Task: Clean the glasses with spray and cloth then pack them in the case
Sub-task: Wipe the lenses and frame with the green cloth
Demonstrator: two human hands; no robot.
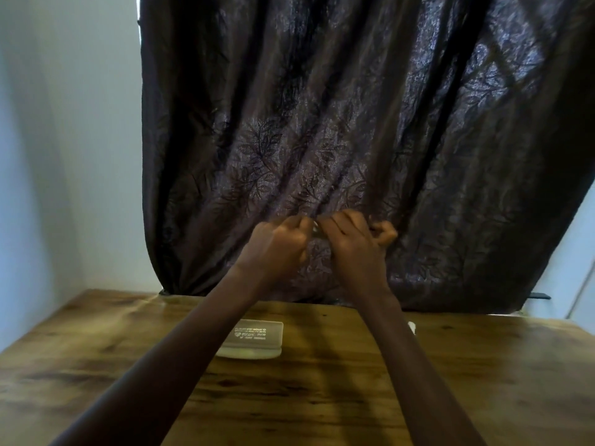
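A dark, glossy curtain (pixel 354 107) with a woven leaf pattern hangs in folds behind the wooden table (pixel 96 365), which is brown, grained and streaked. Above it the left hand (pixel 277 246) and right hand (pixel 354 246) meet, fingers curled, pinching a small glinting thing (pixel 314 229) — too blurred to name. A pale rectangular case (pixel 254 341) with rounded corners lies flat near the table's far edge, between the forearms. A white object (pixel 411 327) peeks out beside the right forearm, mostly hidden.
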